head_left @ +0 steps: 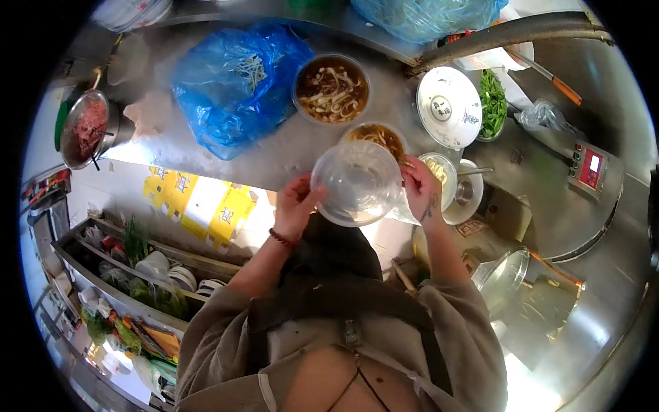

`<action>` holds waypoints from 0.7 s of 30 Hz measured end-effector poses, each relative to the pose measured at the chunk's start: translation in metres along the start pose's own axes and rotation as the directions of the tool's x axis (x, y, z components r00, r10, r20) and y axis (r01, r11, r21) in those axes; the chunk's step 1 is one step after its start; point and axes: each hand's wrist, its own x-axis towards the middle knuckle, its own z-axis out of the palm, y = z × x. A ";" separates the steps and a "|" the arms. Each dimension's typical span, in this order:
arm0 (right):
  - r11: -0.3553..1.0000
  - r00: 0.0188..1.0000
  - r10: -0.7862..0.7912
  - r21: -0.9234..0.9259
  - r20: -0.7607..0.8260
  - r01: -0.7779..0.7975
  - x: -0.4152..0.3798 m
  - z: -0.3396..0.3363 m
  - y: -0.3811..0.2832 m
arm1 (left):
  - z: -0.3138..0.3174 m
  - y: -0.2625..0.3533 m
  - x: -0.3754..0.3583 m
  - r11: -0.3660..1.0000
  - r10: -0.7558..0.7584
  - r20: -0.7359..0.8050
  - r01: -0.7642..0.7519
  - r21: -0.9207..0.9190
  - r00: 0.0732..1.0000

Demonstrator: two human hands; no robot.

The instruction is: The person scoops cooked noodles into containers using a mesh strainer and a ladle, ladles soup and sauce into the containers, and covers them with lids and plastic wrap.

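A clear round plastic bowl is held between my two hands in front of my body, above the counter's front edge. My left hand grips its left side, thumb over the rim. On the opposite side, the fingers of my right hand close at the rim. Behind the bowl, a container of noodles in brown broth is partly covered by it. Farther back stands a larger clear container of noodles in dark broth. To the right of these sits a dish of pale yellow pieces.
A blue plastic bag lies on the steel counter. At left is a pan of raw minced meat. A white bowl, chopped greens and a digital control panel are at right. Shelves of vegetables stand lower left.
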 end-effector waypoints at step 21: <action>0.838 0.985 -0.163 -0.535 -0.060 0.106 0.074 0.000 0.045 | 0.042 -0.015 0.057 0.408 0.653 0.113 -0.474 0.780 0.749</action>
